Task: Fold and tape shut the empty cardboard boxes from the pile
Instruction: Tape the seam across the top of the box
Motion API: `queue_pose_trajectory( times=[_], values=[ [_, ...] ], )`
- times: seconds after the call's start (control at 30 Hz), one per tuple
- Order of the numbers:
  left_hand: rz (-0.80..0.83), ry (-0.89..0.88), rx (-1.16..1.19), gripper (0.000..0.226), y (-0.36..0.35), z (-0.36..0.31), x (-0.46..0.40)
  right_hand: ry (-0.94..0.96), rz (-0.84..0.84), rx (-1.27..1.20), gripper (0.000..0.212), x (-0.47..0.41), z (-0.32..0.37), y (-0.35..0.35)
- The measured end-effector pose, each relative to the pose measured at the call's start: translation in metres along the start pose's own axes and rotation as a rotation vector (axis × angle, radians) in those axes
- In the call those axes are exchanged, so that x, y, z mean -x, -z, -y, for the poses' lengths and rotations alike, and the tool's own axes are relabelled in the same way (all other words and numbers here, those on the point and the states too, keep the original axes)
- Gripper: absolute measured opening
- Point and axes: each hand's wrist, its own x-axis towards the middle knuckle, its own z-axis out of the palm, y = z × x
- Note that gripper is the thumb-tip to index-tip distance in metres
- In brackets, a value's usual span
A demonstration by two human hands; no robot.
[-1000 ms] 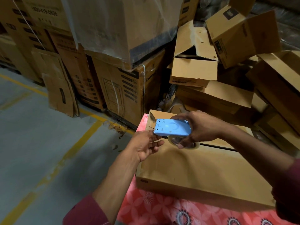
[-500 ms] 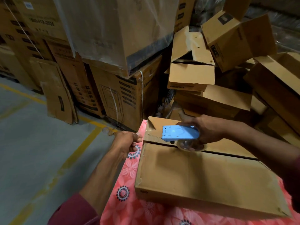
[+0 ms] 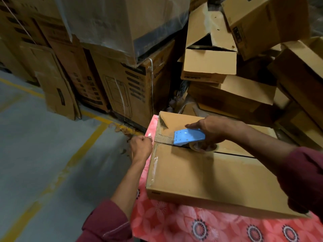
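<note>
A closed flat cardboard box [image 3: 201, 173] lies on a table with a pink flowered cloth [image 3: 174, 222]. My right hand [image 3: 212, 131] grips a blue tape dispenser [image 3: 189, 137] pressed on the box's centre seam near its left end. A short strip of clear tape [image 3: 161, 139] runs from the dispenser over the box's left edge. My left hand [image 3: 140, 145] is curled in a fist beside that edge and pinches the tape's free end.
A tumbled pile of empty open cardboard boxes [image 3: 209, 65] rises behind and to the right of the table. Tall printed cartons [image 3: 129, 91], one under plastic film, stand at the back left. Grey floor with yellow lines [image 3: 52, 180] spreads on the left.
My left hand drew the tape end away from the dispenser to the box's left edge. The dispenser came down from mid-air onto the seam.
</note>
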Motion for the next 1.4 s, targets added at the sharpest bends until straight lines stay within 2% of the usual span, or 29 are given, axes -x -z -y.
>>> queue_pose_trajectory(
  times=[0.23,0.47,0.63,0.73,0.8,0.83,0.93,0.97,1.03,1.1,1.17,1.23,1.33,1.4],
  values=[
    [-0.031,-0.024,-0.078,0.026,-0.002,0.014,-0.009,0.022,0.02,0.071,0.096,-0.009,0.007,0.004],
    [-0.001,0.113,0.01,0.034,-0.014,0.032,-0.014,0.022,0.057,0.142,0.096,-0.018,0.014,0.008],
    [0.006,0.132,0.005,0.034,-0.022,0.032,-0.017,0.014,0.023,0.184,0.087,-0.024,0.025,0.004],
    [0.047,0.145,-0.178,0.052,-0.011,0.043,-0.016,0.017,0.013,0.208,0.085,-0.024,0.031,0.006],
    [0.061,0.046,-0.295,0.056,-0.005,0.052,-0.016,0.035,0.005,0.239,0.085,-0.025,0.032,0.006],
    [0.036,-0.064,-0.303,0.053,-0.004,0.055,-0.015,0.042,-0.005,0.259,0.085,-0.026,0.033,0.005],
    [-0.077,-0.561,-0.204,0.038,-0.002,0.041,-0.005,0.05,0.025,0.262,0.098,-0.029,0.029,0.002],
    [-0.049,-0.728,-0.211,0.04,-0.002,0.032,-0.003,0.074,0.039,0.245,0.104,-0.028,0.028,0.005],
    [0.14,-0.931,-0.391,0.062,-0.005,0.019,-0.002,0.142,0.05,0.192,0.103,-0.025,0.03,0.017],
    [0.368,-0.959,-0.721,0.098,-0.009,0.016,-0.006,0.199,0.088,0.164,0.085,-0.02,0.036,0.028],
    [0.478,-0.945,-0.963,0.12,-0.012,0.025,-0.008,0.233,0.167,0.221,0.069,-0.018,0.04,0.028],
    [0.491,-0.951,-1.031,0.127,-0.014,0.036,-0.008,0.229,0.196,0.243,0.061,-0.017,0.039,0.021],
    [0.48,-0.959,-1.037,0.127,-0.011,0.039,-0.009,0.205,0.222,0.259,0.051,-0.007,0.037,0.028],
    [0.478,-0.972,-1.051,0.127,-0.011,0.037,-0.01,0.169,0.28,0.271,0.055,0.005,0.027,0.025]
  ],
)
